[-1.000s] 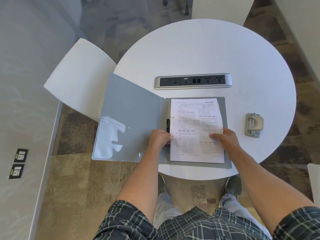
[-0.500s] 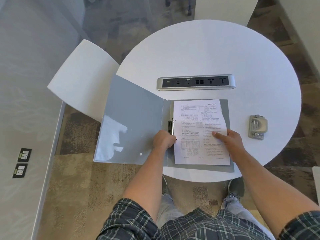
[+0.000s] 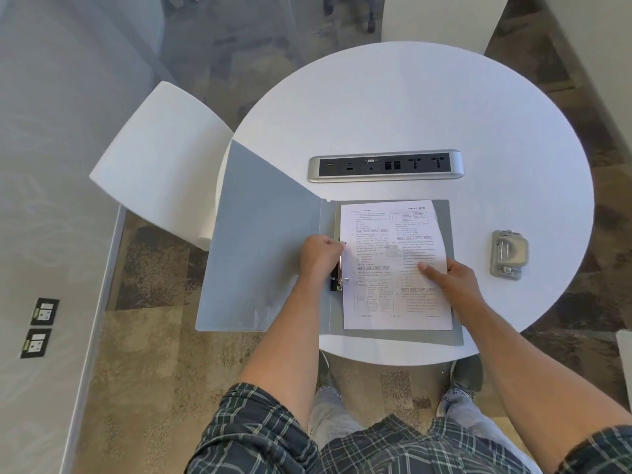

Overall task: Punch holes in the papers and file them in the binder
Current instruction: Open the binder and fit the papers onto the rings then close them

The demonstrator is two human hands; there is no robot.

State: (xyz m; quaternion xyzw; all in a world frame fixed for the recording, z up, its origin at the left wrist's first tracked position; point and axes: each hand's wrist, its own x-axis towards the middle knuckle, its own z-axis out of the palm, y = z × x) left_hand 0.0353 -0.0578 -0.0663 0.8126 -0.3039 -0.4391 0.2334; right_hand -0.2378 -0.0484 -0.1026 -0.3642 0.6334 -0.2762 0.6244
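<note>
Curled at the ring mechanism (image 3: 337, 268) of the binder (image 3: 266, 241), the left hand (image 3: 319, 254) has its fingers bent in over the top of the metal clip, right at the left edge of the papers (image 3: 393, 265); whether those fingers actually pinch the clip or the sheet edge cannot be told, since the knuckles hide the contact.

Starting at the left, a white chair (image 3: 160, 162) stands beside the round white table (image 3: 410, 107), and the binder's grey front cover lies folded open, overhanging the table edge toward the chair. The lower part of the clip, with its black end, shows below the left hand along the spine.

The printed papers lie flat on the binder's back cover, their left edge against the rings (the stack sits slightly askew, top tilted toward the right). The right hand (image 3: 451, 282) rests open on the lower right part of the top sheet, fingers spread flat and pressing down, grasping nothing.

Beyond the binder, a silver power strip (image 3: 386, 164) is set into the tabletop. Farther right, well apart from the binder, the grey hole punch (image 3: 509, 254) sits on the table, untouched.
</note>
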